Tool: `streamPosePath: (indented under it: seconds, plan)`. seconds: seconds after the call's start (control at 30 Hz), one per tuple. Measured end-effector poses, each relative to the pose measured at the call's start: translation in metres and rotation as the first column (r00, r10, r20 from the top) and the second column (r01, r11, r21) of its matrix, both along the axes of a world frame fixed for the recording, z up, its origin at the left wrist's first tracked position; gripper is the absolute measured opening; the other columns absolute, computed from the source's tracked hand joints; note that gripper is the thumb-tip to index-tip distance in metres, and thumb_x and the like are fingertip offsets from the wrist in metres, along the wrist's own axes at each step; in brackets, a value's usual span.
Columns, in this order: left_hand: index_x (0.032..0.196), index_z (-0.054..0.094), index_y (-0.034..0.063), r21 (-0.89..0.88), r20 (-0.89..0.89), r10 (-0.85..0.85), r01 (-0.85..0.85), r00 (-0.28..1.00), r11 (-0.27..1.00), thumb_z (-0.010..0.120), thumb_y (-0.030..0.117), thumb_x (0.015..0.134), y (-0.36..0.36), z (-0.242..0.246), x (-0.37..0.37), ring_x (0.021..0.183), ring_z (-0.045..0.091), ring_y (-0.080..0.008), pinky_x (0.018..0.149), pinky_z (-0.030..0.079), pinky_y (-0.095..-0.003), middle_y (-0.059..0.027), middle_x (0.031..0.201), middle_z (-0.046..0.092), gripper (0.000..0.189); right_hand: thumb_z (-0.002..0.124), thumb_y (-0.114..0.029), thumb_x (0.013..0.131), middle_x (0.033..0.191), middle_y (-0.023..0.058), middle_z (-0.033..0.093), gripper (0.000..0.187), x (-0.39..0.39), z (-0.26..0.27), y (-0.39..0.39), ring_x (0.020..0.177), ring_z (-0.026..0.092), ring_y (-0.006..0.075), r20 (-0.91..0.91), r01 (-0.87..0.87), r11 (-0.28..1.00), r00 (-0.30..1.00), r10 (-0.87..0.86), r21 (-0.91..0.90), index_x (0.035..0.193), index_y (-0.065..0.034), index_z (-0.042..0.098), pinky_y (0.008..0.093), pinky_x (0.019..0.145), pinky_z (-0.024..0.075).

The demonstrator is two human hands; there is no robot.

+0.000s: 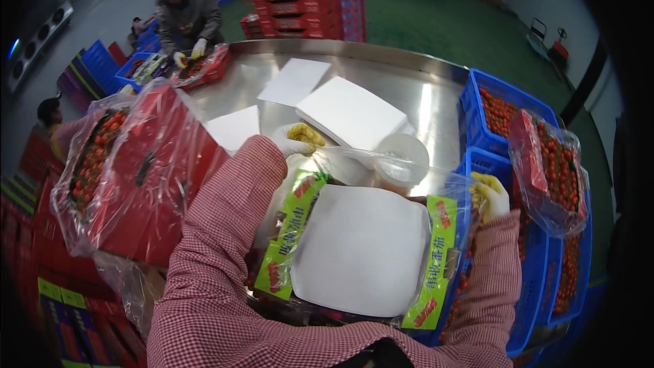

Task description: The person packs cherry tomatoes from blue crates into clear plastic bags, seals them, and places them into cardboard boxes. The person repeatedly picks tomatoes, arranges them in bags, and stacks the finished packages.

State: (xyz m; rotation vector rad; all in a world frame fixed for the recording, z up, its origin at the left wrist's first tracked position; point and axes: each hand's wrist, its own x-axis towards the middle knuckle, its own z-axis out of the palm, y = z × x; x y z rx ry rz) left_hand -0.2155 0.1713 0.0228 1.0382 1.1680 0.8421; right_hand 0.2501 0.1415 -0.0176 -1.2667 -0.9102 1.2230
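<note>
In front of me stands a carton with printed green flaps (439, 245), inside a clear plastic bag (352, 156). A white padded sheet (363, 250) covers the carton's middle between the two flaps. My left hand (299, 139), in a white glove with yellow-coated fingers, grips the far left edge of the bag. My right hand (489, 197), gloved the same way, has the right edge of the film pinched in its fingers. Between the hands the film is stretched across the far side of the carton. Just behind it sits a round, pale object (403, 158), partly seen through the film.
White sheets (352, 112) lie stacked on a steel table (245, 79). Left, a red carton (153, 179) of cherry tomatoes leans in plastic. Blue crates (511, 97) of tomatoes stand right, topped by a bagged carton (552, 168). Across the table, a co-worker (191, 20) handles another carton.
</note>
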Motion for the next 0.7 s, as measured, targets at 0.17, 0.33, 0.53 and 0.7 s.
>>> streamPosePath:
  seconds: [0.17, 0.33, 0.53, 0.7]
  plan:
    - [0.124, 0.051, -0.0011, -0.008, -0.794, -0.053, 0.076, 0.606, 0.997, 0.067, -0.002, 0.072, -0.060, -0.008, -0.028, 0.104, 0.058, -0.0222, 0.091, 0.046, -0.0338, -0.0176, 0.114, 0.061, 0.054, 0.061, -0.007, 0.079, 0.064, 0.0095, 0.062, 0.012, 0.037, -0.022, -0.064, 0.048, 0.055, 0.0139, 0.205, -0.311, 0.927, 0.913, 0.353, -0.209, 0.084, 0.0039, 0.064, 0.0255, 0.046, 0.0449]
    - [0.133, 0.045, 0.0026, 0.151, -0.723, 0.132, -0.032, 0.678, 0.988, 0.067, 0.004, 0.074, -0.139, -0.070, -0.061, 0.092, 0.062, -0.0190, 0.082, 0.049, -0.0287, -0.0126, 0.105, 0.065, 0.063, 0.056, -0.007, 0.080, 0.063, 0.0080, 0.058, 0.015, 0.041, -0.054, -0.136, 0.049, 0.053, 0.0142, -0.038, -0.244, 0.955, 0.970, 0.241, -0.169, 0.090, 0.0033, 0.061, 0.0252, 0.047, 0.0451]
    - [0.138, 0.038, 0.0020, 0.011, -0.359, 0.102, -0.105, 0.928, 0.994, 0.064, 0.003, 0.076, -0.262, -0.079, -0.077, 0.069, 0.062, -0.0156, 0.065, 0.051, -0.0263, -0.0094, 0.091, 0.065, 0.067, 0.054, -0.008, 0.084, 0.063, 0.0085, 0.058, 0.010, 0.053, -0.060, -0.209, 0.049, 0.050, 0.0137, -0.153, -0.285, 0.931, 0.955, 0.255, -0.227, 0.090, -0.0001, 0.055, 0.0257, 0.047, 0.0412]
    - [0.144, 0.021, -0.0005, 0.096, 0.319, 0.436, -0.486, 0.842, 0.869, 0.058, -0.003, 0.079, -0.330, -0.045, -0.049, 0.067, 0.064, -0.0185, 0.072, 0.054, -0.0294, -0.0137, 0.083, 0.066, 0.075, 0.056, -0.010, 0.084, 0.062, 0.0068, 0.057, 0.014, 0.047, -0.049, -0.256, 0.048, 0.050, 0.0140, -0.241, -0.152, 0.972, 0.965, 0.106, -0.178, 0.094, 0.0004, 0.054, 0.0259, 0.046, 0.0415]
